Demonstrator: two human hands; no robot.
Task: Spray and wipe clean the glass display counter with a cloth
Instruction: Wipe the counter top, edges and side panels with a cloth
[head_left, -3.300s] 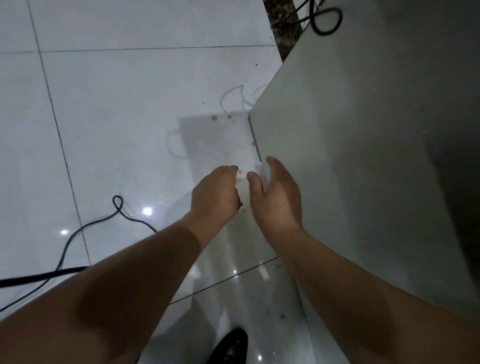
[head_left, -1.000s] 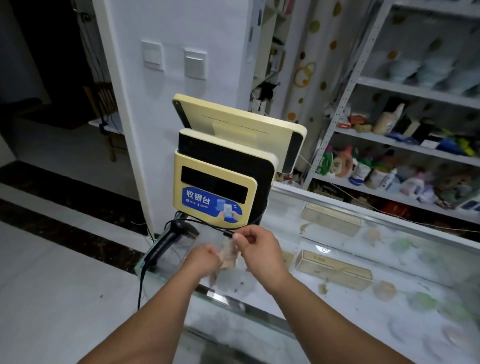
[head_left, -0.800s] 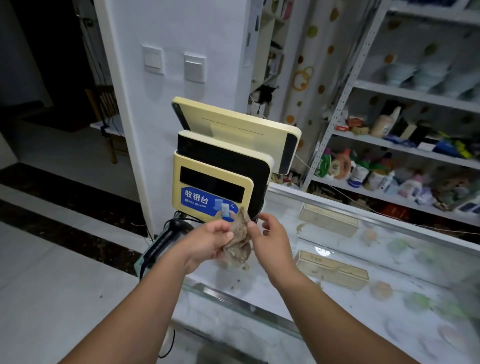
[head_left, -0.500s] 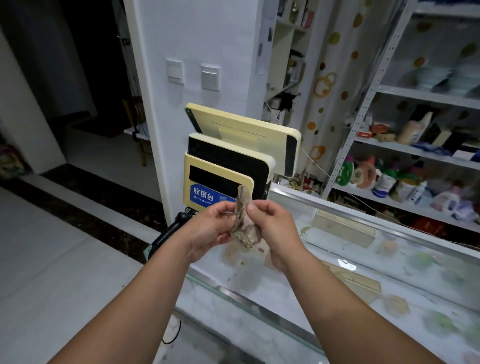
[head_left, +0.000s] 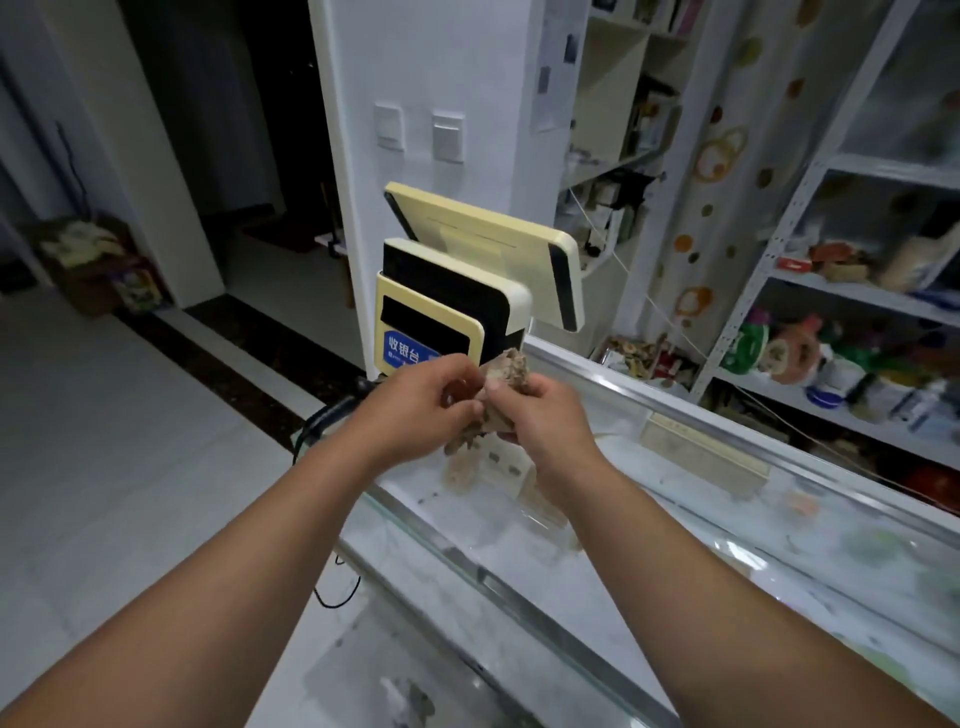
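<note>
Gripping a crumpled brownish cloth (head_left: 503, 375) with both the left hand (head_left: 415, 410) and the right hand (head_left: 548, 423), fingers of each curled round it, held up over the near-left end of the glass display counter (head_left: 613, 582). Just behind, standing at that counter end, a yellow cash register (head_left: 441, 317), with a black scanner (head_left: 330, 418) low at its left. Farther off to the right, stocked white shelves (head_left: 841, 306).

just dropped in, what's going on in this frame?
A person stands at the glass display counter with a crumpled brownish cloth bunched between both hands. The left hand and right hand both pinch it, above the counter's end by the yellow cash register. The cloth looks lifted off the glass, so wiping is not under way. No spray bottle is in view.
</note>
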